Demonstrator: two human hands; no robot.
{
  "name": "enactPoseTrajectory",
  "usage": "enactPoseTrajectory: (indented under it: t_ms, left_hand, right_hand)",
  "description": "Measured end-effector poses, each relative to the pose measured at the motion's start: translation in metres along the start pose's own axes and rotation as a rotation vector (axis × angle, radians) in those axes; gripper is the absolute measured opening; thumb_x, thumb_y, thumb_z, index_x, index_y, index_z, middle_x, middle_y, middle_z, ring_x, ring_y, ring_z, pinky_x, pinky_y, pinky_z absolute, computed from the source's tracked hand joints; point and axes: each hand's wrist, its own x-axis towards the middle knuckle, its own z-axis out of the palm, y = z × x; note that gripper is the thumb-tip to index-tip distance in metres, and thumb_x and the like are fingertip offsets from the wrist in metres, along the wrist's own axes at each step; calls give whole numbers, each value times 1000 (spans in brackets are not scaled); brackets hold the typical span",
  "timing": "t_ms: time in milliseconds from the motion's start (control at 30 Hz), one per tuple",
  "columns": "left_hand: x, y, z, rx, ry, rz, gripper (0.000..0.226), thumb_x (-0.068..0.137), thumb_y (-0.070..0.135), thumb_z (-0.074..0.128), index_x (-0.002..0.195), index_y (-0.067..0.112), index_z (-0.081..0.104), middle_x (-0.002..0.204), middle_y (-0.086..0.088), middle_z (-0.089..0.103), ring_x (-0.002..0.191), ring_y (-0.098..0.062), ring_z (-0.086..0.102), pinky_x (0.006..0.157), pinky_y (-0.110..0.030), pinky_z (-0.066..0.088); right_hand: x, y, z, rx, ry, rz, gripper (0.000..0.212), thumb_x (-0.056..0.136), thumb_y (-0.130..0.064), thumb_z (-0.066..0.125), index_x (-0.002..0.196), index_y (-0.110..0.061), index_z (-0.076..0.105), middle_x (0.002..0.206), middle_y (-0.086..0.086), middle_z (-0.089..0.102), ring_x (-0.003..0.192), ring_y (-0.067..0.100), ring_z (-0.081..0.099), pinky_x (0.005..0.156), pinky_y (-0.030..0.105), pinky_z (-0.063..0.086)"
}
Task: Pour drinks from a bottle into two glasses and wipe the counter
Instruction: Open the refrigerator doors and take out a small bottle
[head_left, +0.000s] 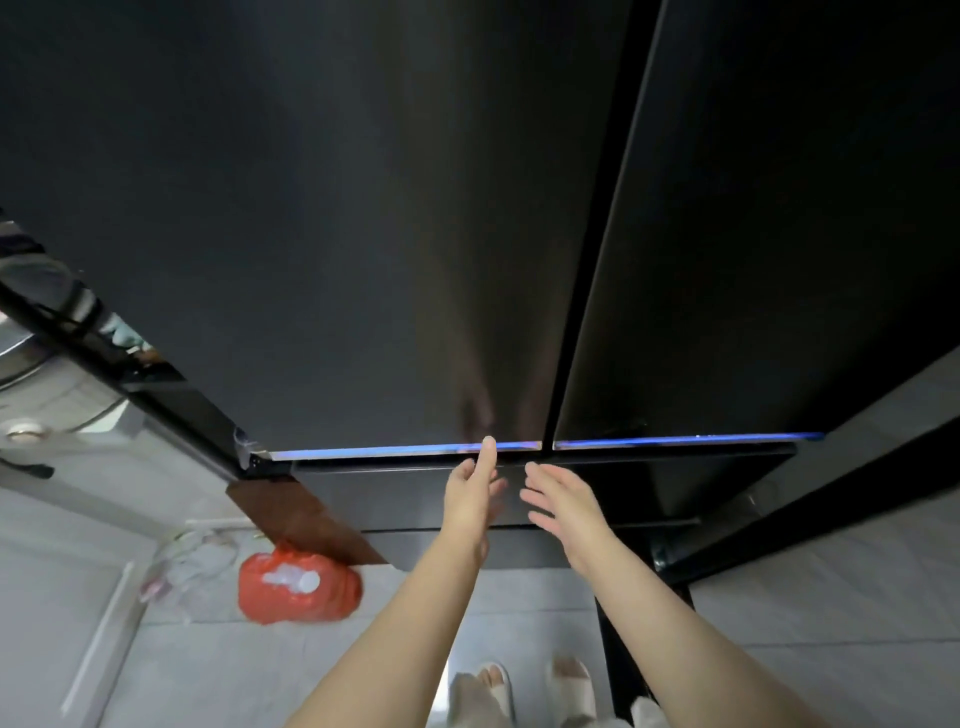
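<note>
You stood facing a fridge (415, 234) w/ two upper doors side by side, left door (363, 208) wider in view, right door (753, 208) beside it, a vertical seam between. Below both ran a drawer front (395, 493). Your left hand (472, 483) reached up, fingertip touching the left door's bottom edge near the seam. Your right hand (563, 499) hovered just right of it, in front of the drawer, fingers spread. On the floor (260, 675) to your left lay a bag (296, 587), near the fridge's left corner. Your slippered feet (524, 680) were below, btwn your forearms.
</note>
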Motion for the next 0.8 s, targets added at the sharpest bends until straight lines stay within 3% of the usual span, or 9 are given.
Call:
enactPoseTrajectory:
  t_ms: [100, 200, 433, 533, 633, 800]
  left_hand:
    - [3, 5, 6, -82, -12, 11, 68, 85, 51, 60, 134, 6, 42, 126, -8, 58, 106, -14, 61, 101, -35, 45]
    - [5, 4, 9, -221, -47, -4, 67, 85, 47, 62, 134, 6, 43, 115, -6, 68, 103, -12, 65, 93, -32, 49]
    - [14, 4, -2, -385, -117, 47, 66, 66, 51, 73, 112, 7, 55, 109, -8, 71, 107, -15, 65, 92, -32, 51]
    - [16, 4, -5, -419, -105, 30, 71, 65, 51, 74, 115, 4, 56, 113, -9, 69, 109, -16, 64, 90, -32, 52]
    - [18, 5, -6, -470, -78, -4, 79, 63, 51, 74, 123, 4, 53, 122, -9, 62, 112, -16, 61, 91, -33, 53]
    - [15, 6, -6, -484, -86, -15, 77, 60, 52, 75, 119, 7, 54, 121, -7, 60, 107, -13, 62, 83, -26, 55]
  right_hand:
    - [8, -5, 6, 186, -37, 11, 51, 87, -34, 64, 130, -13, 48, 127, 4, 58, 109, 16, 58, 91, 33, 48]
    - [15, -7, 8, 312, -46, 15, 49, 85, -32, 67, 127, -14, 51, 128, 2, 57, 109, 15, 57, 94, 34, 46]
    - [22, -6, 17, 431, -117, 48, 37, 80, -36, 72, 110, -17, 60, 113, 1, 67, 111, 12, 59, 94, 27, 45]
    - [21, -5, 21, 486, -107, 56, 34, 79, -37, 72, 107, -20, 61, 112, 0, 67, 110, 12, 60, 96, 28, 45]
    - [18, -7, 23, 524, -113, 59, 42, 77, -41, 72, 112, -22, 59, 117, -2, 64, 114, 13, 57, 94, 27, 44]
    - [11, -11, 27, 554, -115, 44, 72, 74, -48, 71, 132, -15, 47, 133, 3, 55, 121, 15, 53, 103, 32, 40]
